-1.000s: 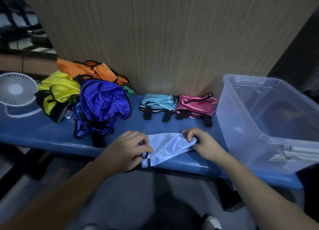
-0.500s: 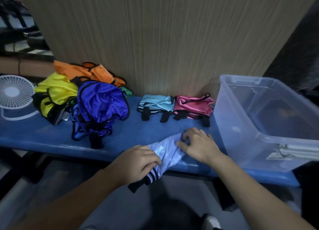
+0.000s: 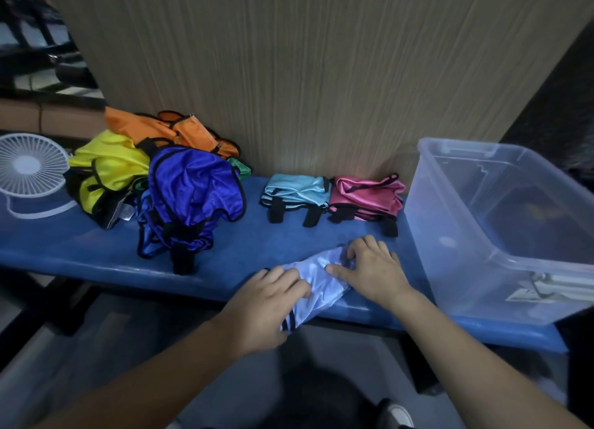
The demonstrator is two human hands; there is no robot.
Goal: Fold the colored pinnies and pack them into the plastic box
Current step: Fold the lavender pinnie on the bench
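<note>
A pale lilac pinny (image 3: 316, 279) is lying in a narrow, slanted band at the front edge of the blue table (image 3: 96, 245), its shiny mesh-like cloth catching the light and its lower end, with dark stripes, hanging over the edge. The left hand (image 3: 263, 303) is lying on the nearer part of this pinny with fingers bent over the cloth; whether its grip is pinching the cloth or only pressing it cannot be told. The right hand (image 3: 374, 269) is resting on the farther end, grip released, fingers spread and arched with their tips pressing the fabric down. Just behind the pale lilac pinny, against the wood-grain panel (image 3: 305, 74), a light blue pinny (image 3: 297, 189) and a pink pinny (image 3: 366, 192) are sitting folded into small blocks side by side, touching, black straps sticking out toward the front. To the pale pinny's right, the clear plastic box (image 3: 501, 222) is standing on the table, rectangular with a thick rim. Well to the pale pinny's left, glossy crumpled pinnies are lying heaped together: a royal blue one (image 3: 193, 197) with black trim in front, a yellow one (image 3: 106, 168) beside it, an orange one (image 3: 167, 129) behind. Farther left, a small round white fan (image 3: 29, 166) is standing with a ribbed grille.
</note>
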